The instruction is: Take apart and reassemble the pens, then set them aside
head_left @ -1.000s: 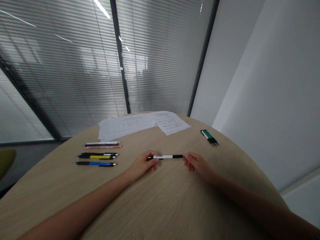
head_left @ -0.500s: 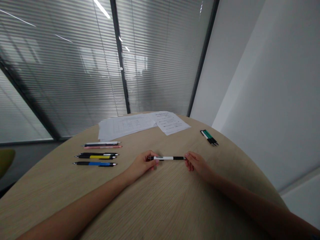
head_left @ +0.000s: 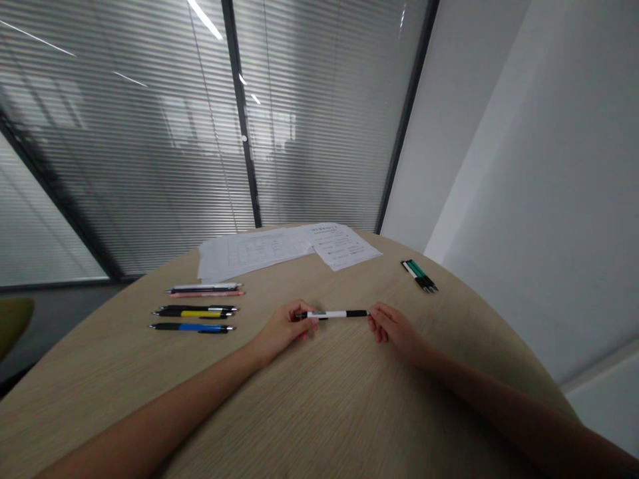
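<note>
A white and black pen lies level between my two hands, just above the round wooden table. My left hand pinches its left end with closed fingers. My right hand pinches its right, black end. Both forearms rest on the table. To the left lie a blue pen, a yellow and black pen and a pink and a white pen, all side by side.
Printed paper sheets are spread at the table's far edge. A few green and black pens lie at the right near the rim. Slatted blinds behind glass and a white wall stand beyond the table.
</note>
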`<state>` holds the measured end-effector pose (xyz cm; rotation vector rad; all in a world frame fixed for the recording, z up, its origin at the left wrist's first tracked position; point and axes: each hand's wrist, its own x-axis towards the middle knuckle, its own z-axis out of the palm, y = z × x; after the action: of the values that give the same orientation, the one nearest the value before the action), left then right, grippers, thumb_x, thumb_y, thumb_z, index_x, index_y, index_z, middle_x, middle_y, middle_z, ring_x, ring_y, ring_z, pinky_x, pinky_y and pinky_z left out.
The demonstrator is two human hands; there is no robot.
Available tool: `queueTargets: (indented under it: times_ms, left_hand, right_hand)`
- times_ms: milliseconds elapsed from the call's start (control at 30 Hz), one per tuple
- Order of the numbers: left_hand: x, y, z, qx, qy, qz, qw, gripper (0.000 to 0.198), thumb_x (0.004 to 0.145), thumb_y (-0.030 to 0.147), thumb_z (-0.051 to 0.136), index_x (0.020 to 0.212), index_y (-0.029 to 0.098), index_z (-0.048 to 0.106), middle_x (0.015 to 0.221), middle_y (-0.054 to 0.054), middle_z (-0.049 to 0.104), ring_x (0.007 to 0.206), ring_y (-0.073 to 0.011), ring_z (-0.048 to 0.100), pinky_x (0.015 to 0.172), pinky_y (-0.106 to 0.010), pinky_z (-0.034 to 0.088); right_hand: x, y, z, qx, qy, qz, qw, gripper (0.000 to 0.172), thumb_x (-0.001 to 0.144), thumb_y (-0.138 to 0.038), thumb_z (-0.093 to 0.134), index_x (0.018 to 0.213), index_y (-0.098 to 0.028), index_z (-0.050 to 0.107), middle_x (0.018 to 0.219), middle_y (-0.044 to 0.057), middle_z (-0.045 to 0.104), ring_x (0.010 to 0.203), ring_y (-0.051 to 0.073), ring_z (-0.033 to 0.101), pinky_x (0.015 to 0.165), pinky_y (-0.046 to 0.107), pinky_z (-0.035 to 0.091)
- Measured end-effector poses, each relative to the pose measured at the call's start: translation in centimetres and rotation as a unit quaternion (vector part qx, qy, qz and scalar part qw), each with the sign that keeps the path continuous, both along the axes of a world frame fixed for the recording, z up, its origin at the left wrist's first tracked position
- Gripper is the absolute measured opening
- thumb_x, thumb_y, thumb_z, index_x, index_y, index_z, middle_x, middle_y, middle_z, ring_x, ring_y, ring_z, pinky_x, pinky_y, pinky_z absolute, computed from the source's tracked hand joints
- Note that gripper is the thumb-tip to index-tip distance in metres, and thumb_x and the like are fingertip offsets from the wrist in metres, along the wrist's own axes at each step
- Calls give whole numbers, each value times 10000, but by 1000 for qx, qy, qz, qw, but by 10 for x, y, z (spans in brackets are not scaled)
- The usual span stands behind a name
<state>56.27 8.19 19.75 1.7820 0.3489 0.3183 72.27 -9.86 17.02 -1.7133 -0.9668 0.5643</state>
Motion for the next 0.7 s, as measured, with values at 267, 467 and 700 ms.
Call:
queueTargets:
  times_ms: [267, 467, 700]
  left_hand:
    - [-1, -1, 3, -11, -11, 0, 1000, 232, 607, 313, 627, 747, 141, 558, 581, 23, 549, 463, -69, 413, 444, -192, 320]
    - [-1, -2, 3, -15, -12, -2, 1000, 226, 609, 300, 627, 753, 138, 562, 582, 30, 547, 467, -65, 419, 453, -189, 314]
    - [-1, -3, 4, -21, -5, 18, 1000, 211, 591, 290, 636, 720, 145, 555, 545, 45, 527, 444, -63, 403, 434, -184, 289]
  right_hand:
    - [3, 0, -5, 14, -1, 1, 1000, 397, 821, -475, 295, 647, -178, 493, 503, -20, 484, 425, 84, 431, 427, 208, 331]
    - [4, 0, -6, 3, -16, 16, 1000, 385, 816, -447, 337, 572, -178, 465, 481, -21, 471, 422, 82, 432, 438, 214, 336]
    - [3, 0, -4, 7, -3, 13, 1000, 309, 806, -418, 375, 631, -182, 474, 479, -36, 475, 424, 77, 426, 430, 203, 330]
